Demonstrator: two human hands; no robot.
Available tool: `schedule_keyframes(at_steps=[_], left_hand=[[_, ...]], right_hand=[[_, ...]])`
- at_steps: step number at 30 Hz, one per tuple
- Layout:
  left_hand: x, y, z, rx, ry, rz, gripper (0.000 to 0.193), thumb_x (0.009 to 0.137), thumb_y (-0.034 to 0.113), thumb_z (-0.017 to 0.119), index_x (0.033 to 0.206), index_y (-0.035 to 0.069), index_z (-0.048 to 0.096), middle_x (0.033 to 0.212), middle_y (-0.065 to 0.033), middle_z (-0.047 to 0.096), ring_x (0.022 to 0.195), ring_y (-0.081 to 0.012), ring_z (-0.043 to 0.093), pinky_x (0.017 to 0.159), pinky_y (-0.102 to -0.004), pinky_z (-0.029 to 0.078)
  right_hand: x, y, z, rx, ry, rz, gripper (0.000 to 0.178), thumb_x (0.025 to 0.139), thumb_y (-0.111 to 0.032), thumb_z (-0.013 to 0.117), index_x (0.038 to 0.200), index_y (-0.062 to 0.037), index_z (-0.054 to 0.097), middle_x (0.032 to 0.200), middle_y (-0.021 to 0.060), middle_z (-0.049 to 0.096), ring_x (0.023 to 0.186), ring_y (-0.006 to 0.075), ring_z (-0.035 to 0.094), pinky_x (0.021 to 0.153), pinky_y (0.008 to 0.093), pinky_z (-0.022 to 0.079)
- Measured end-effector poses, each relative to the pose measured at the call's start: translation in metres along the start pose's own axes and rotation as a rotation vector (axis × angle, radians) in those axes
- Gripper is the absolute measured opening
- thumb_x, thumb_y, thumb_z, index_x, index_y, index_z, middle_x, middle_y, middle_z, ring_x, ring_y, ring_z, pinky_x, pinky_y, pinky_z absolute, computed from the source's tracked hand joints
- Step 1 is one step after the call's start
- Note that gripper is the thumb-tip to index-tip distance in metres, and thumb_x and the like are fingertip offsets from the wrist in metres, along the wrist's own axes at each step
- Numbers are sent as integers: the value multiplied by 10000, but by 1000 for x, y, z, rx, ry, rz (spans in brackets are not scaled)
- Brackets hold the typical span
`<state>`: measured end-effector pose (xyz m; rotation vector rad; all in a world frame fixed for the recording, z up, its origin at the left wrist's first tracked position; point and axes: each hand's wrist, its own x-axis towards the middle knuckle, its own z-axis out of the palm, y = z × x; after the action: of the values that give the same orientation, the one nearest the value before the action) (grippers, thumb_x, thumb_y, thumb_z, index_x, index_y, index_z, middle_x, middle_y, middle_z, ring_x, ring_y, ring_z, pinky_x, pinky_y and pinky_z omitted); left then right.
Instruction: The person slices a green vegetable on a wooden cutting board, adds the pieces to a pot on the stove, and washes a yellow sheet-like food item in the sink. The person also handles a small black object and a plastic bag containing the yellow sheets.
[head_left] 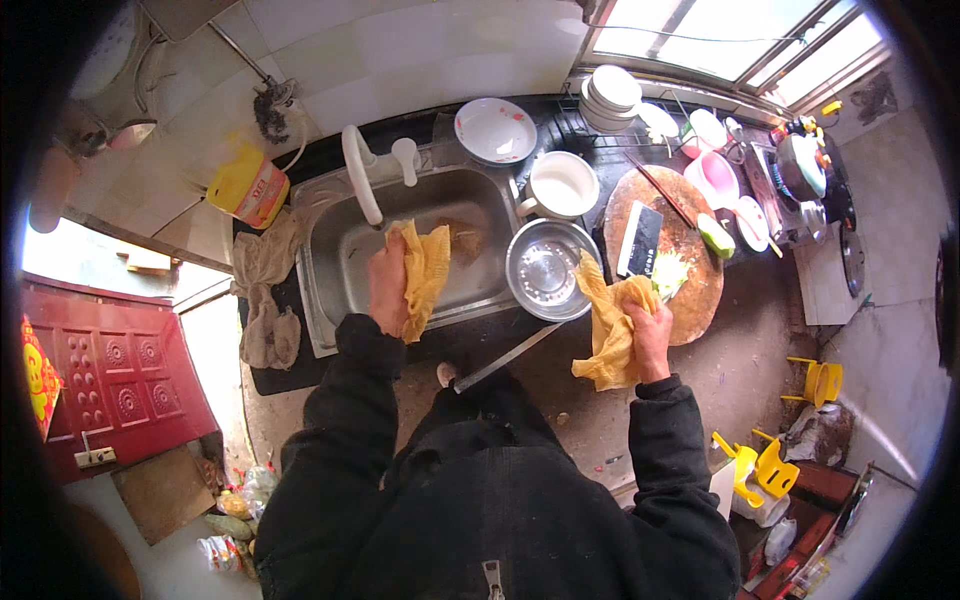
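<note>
My left hand [387, 288] is closed on a crumpled yellow cloth [428, 275] over the front left of the steel sink [335, 240]. A second yellow cloth [605, 330] hangs from my right hand [652, 338], whose fingers are wrapped round it beside the front left edge of the round chopping board [690, 295]. Between my hands stands a steel bowl [545, 270] with nothing in it but reflections. On the board lie a cleaver [640, 240], a pile of cut pale green vegetable [670, 272], a green vegetable piece [715, 236] and chopsticks [660, 190].
A white tap [358, 175] arches over the sink. Behind the bowl are a white pot [563, 185] and a flowered plate [495, 131]. Stacked white bowls [610, 95] stand by the window, a pink bowl [712, 178] near the stove. A grey rag [268, 325] drapes the counter's left end.
</note>
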<state>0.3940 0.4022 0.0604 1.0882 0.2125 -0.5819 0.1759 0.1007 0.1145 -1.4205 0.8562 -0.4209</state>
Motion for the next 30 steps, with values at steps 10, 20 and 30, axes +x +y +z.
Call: schedule_keyframes(at_steps=[10,20,30], left_hand=[[56,-120,133,615,111,-10,473,1034,386,481,1090,-70,595,1073,-241,670,1018,-334,642,880,-410,478],[20,-117,94,640,194,187,341,1020,277,481,1116,-27,601,1120,-204,629,1063,-322,589,945,-399,444],[14,-152,77,645,291,33,500,979,298,518,1345,-42,486,1245,-219,583,1188,-297,533,996,-394,423]], right_hand=[[69,77,13,166,190,-89,270,892,-127,743,1091,10,623,994,42,666,867,119,618,789,275,504],[80,71,32,277,171,-206,508,929,-193,722,1294,24,443,1207,120,563,1084,209,577,927,334,489],[79,100,67,-952,-125,-771,704,839,-321,765,1413,-58,453,1476,231,383,1383,393,357,1139,473,297]])
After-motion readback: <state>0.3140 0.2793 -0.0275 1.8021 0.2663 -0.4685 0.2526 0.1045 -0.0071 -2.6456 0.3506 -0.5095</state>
